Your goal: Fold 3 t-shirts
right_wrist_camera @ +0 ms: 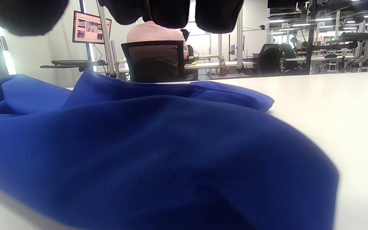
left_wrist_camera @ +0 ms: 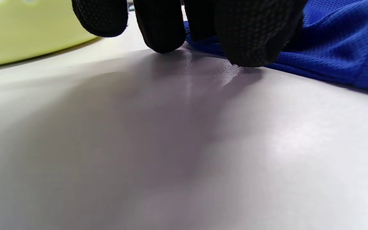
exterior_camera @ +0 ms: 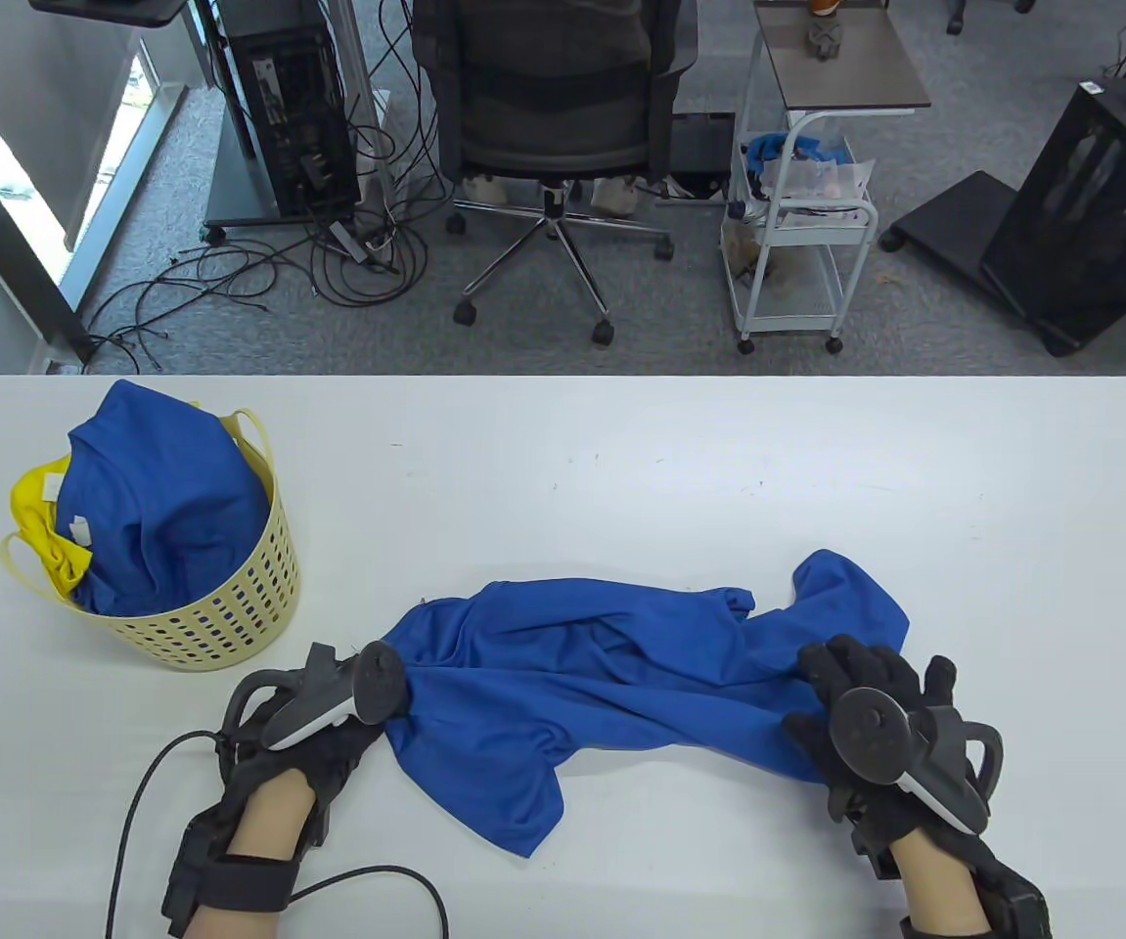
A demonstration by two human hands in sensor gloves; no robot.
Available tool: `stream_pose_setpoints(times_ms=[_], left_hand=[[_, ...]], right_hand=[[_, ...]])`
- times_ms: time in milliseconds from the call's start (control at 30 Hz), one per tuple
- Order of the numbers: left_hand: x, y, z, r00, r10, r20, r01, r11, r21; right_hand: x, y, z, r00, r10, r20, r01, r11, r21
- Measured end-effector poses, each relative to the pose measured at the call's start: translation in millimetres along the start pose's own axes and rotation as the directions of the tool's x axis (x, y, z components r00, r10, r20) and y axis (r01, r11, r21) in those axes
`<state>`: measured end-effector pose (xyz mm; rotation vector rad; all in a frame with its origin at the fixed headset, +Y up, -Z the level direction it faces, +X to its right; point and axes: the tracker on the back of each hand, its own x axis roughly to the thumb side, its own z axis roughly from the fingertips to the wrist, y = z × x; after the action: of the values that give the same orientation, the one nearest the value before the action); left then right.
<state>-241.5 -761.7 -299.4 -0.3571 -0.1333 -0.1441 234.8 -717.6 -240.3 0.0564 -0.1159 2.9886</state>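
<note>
Table view: limp, light blue t-shirt point(exterior_camera: 621, 675) lies crumpled right of the basket point(exterior_camera: 220, 616); left hand point(exterior_camera: 328, 714) fingers pinch one end, right hand point(exterior_camera: 876, 724) fingers grip the other; edges look best to hold.

In the table view, the tracker hid the left hand point(exterior_camera: 313, 729) fingers where they met the blue t-shirt point(exterior_camera: 611, 675), so its grip could not be determined. The right hand point(exterior_camera: 876, 724) covered the cloth beneath it. The basket point(exterior_camera: 230, 616) wall concealed the lower parts of its shirts. Both wrist views cropped the fingers point(left_wrist_camera: 161, 28) at the top edge.
</note>
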Motion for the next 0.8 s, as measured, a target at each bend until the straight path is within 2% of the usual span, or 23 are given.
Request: stream_pose_setpoints(times_ms=[133,500,633,733,800], left_hand=[[2,1,-1,1.000,-0.007,-0.018,0.006,0.999,-0.035],[-1,0,-6,0.999,0.040,-0.006,-0.040,0.998,0.055],[-12,4,-5,0.993,0.111,0.031,-0.111,0.993,0.030],[-23,20,9,0.979,0.188,0.077,-0.199,0.966,0.167],[-27,36,21,0.965,0.240,0.103,-0.259,0.924,0.280]], right_hand=[[1,1,0,1.000,0.003,0.000,-0.003,1.000,0.008],[2,4,0,1.000,-0.005,-0.009,0.005,1.000,0.029],[1,4,-1,1.000,-0.020,-0.013,0.020,0.999,0.041],[1,3,-2,0.999,-0.043,-0.011,0.043,0.998,0.039],[0,2,-3,0.997,-0.072,-0.008,0.072,0.997,0.034]])
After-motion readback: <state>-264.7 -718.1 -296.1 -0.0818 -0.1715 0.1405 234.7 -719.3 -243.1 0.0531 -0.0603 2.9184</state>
